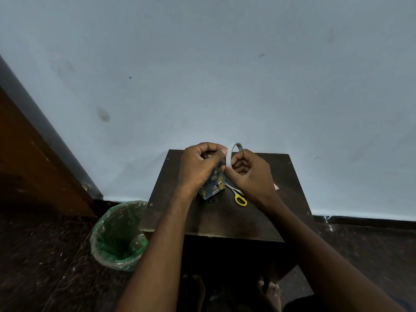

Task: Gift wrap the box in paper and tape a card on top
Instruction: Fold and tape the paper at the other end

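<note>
A small box wrapped in blue patterned paper stands tilted on the dark wooden table. My left hand grips the box's top from the left, thumb near the tape. My right hand holds a white tape roll upright just right of the box top, fingers curled through and around the ring. Both hands meet above the box. No card is in sight.
Yellow-handled scissors lie on the table right of the box. A scrap of paper sits near the table's right edge. A green-lined waste bin stands on the floor to the left. A wall runs right behind the table.
</note>
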A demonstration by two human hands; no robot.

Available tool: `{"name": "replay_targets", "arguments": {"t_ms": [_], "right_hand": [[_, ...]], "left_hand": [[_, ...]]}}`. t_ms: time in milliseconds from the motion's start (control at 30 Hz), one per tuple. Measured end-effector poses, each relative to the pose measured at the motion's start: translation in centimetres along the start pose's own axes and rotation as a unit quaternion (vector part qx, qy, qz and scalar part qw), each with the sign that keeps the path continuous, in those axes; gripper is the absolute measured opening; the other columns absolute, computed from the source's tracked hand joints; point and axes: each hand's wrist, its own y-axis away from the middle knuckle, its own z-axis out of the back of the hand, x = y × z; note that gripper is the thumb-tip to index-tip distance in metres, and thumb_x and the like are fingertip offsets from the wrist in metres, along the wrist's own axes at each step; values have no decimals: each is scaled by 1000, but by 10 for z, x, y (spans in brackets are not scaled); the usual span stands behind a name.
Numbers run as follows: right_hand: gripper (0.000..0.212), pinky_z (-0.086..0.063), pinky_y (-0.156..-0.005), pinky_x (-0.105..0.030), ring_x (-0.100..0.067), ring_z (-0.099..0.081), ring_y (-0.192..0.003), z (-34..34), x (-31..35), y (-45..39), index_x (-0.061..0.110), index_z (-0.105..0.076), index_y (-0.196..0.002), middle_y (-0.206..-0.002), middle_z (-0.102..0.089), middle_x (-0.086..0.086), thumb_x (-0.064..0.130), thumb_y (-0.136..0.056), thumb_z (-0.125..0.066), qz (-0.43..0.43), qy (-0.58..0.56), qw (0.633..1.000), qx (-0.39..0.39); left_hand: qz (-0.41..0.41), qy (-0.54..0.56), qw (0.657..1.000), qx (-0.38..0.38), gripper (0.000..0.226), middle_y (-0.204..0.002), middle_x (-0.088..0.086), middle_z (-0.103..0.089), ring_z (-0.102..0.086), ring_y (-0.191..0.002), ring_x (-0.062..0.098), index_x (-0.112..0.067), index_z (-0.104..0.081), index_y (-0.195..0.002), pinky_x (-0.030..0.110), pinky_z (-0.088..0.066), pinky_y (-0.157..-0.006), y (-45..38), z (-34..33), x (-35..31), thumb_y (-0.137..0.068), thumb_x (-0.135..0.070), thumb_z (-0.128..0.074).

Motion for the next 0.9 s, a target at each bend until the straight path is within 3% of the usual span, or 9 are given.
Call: {"name": "replay_targets", "arguments": {"t_ms": [167,300,433,533,600,733,900], "right_hand": [[20,-61,-63,-43,-15,-72,-54,0,10,4,21,-57,-103,-60,-71,-1,25,-94,-75,-28,5,999,-32],[28,-61,-60,-44,-22,-68,-46,4,13,1,28,-58,-119,-58,-69,-5,20,-96,-71,-47,-1,999,-16],[4,-59,-49,-39,-30,-70,-49,9,19,-2,11,-74,-97,-62,-71,-12,14,-95,-72,-100,-72,992,2],[8,-52,-46,-27,-26,-66,-49,9,18,-3,-1,-73,-90,-70,-70,-25,5,-95,-69,-145,-141,979,-8],[9,-52,-46,-27,-26,-63,-49,9,16,-4,-3,-73,-90,-73,-69,-30,2,-95,-68,-159,-172,972,-12],[7,-54,-49,-33,-34,-64,-51,10,9,-6,3,-73,-89,-72,-70,-26,6,-95,-71,-156,-186,970,-27],[10,-53,-50,-35,-35,-64,-52,9,7,-6,2,-73,-90,-72,-69,-27,11,-94,-74,-153,-205,966,-26]], "left_hand": [[-36,-97,994,-38,4,-90,-13,-80,-76,-86,8,-26,-81,-86,34,-62,-83,-1,-6,9,-90,-23,-81],[-61,-129,989,-43,4,-93,-17,-78,-72,-87,0,-26,-79,-88,27,-58,-82,0,-11,11,-92,-25,-79],[-90,-141,985,-34,5,-96,-15,-77,-71,-92,2,-26,-79,-91,30,-59,-83,-1,-10,15,-94,-22,-77],[-98,-140,985,-21,5,-98,-14,-77,-72,-93,4,-25,-79,-93,36,-61,-87,-1,-10,16,-95,-21,-77],[-101,-135,986,-3,7,-101,-14,-78,-73,-95,4,-25,-80,-99,37,-61,-90,-1,-9,15,-95,-20,-77],[-82,-109,990,44,40,-114,-13,-78,-71,-106,5,-29,-73,-129,22,-56,-95,-1,-7,9,-91,-23,-84],[-89,-106,990,37,12,-106,-13,-78,-74,-102,7,-26,-84,-100,39,-61,-94,-1,-6,9,-88,-24,-85]]}}
